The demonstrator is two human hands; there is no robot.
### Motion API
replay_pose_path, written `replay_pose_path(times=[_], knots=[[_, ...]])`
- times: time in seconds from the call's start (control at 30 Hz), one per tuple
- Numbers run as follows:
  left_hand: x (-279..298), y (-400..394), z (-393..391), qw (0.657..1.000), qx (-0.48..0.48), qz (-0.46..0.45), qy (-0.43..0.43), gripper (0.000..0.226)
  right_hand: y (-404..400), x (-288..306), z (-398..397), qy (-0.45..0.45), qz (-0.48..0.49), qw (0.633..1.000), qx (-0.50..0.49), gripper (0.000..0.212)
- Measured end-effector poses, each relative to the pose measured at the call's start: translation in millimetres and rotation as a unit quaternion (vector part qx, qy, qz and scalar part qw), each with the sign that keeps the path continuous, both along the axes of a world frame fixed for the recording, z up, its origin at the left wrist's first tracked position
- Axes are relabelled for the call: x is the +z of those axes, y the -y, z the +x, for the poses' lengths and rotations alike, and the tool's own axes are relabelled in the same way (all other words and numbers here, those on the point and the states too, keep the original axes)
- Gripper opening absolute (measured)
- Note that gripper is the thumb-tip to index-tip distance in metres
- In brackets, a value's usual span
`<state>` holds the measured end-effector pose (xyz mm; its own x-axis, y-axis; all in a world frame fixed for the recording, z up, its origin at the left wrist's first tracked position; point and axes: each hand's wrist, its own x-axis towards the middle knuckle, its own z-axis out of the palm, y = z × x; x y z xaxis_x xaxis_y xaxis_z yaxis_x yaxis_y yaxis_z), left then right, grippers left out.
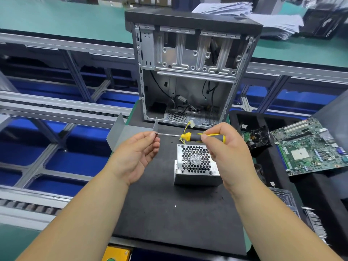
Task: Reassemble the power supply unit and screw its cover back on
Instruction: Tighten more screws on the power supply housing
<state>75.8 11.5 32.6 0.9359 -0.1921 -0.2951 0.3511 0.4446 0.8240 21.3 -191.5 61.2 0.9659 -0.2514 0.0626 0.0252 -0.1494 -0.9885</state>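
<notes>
The silver power supply unit (195,164) sits on the black foam mat (169,213), its honeycomb fan grille facing up. My right hand (224,147) grips the yellow-and-black handle of a screwdriver (190,136) held level above the unit, shaft pointing left. My left hand (139,151) pinches a small dark screw (156,134) at the tip of the shaft. A bent grey metal cover (122,132) lies on the mat to the left, behind my left hand. Yellow wires with a white connector (190,123) rise behind the unit.
An open, stripped computer case (190,72) stands upright at the back of the mat. A black tray (282,185) on the right holds a green motherboard (310,147) and a black fan (260,137). A small loose screw (172,142) lies on the mat. Conveyor rails run along the left.
</notes>
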Motion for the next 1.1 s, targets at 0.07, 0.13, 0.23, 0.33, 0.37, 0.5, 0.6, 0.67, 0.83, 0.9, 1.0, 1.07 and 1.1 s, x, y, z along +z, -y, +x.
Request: replay_pose_path(times=[0.07, 0.13, 0.23, 0.33, 0.37, 0.5, 0.6, 0.67, 0.83, 0.9, 1.0, 1.07, 1.1], knots=[[2, 3, -2, 1.0, 0.003, 0.002, 0.001, 0.005, 3, 3, -4, 0.004, -0.006, 1.0, 0.003, 0.012], [3, 7, -4, 1.0, 0.005, 0.004, 0.005, 0.006, 7, 5, -8, 0.007, -0.021, 1.0, 0.006, 0.011], [5, 13, -9, 1.0, 0.007, 0.024, 0.017, 0.007, 14, 9, -14, 0.008, -0.044, 0.999, 0.012, 0.011], [7, 19, -15, 0.995, -0.009, 0.084, 0.047, 0.009, 26, 11, -19, 0.013, -0.051, 0.998, 0.021, 0.012], [8, 22, -18, 0.992, -0.015, 0.108, 0.058, 0.009, 32, 12, -21, 0.014, -0.056, 0.998, 0.027, 0.011], [18, 32, -31, 0.978, -0.044, 0.173, 0.105, 0.008, 59, 20, -27, 0.018, -0.026, 0.997, 0.065, 0.004], [26, 45, -44, 0.976, -0.042, 0.171, 0.127, 0.005, 83, 24, -33, 0.024, -0.007, 0.996, 0.087, 0.014], [29, 56, -53, 0.973, -0.035, 0.176, 0.144, 0.004, 92, 26, -37, 0.038, 0.027, 0.994, 0.098, 0.013], [26, 76, -73, 0.969, -0.032, 0.173, 0.172, 0.007, 97, 32, -47, 0.069, 0.167, 0.978, 0.108, 0.009], [24, 79, -77, 0.969, -0.039, 0.164, 0.18, 0.008, 96, 36, -52, 0.083, 0.168, 0.977, 0.098, 0.01], [21, 75, -76, 0.969, -0.059, 0.147, 0.189, 0.015, 88, 41, -56, 0.1, 0.121, 0.984, 0.09, 0.022], [14, 67, -69, 0.959, -0.045, 0.193, 0.204, 0.025, 80, 42, -57, 0.105, 0.059, 0.989, 0.082, 0.02], [10, 61, -64, 0.949, -0.032, 0.233, 0.21, 0.023, 74, 42, -56, 0.107, 0.029, 0.991, 0.077, 0.017]])
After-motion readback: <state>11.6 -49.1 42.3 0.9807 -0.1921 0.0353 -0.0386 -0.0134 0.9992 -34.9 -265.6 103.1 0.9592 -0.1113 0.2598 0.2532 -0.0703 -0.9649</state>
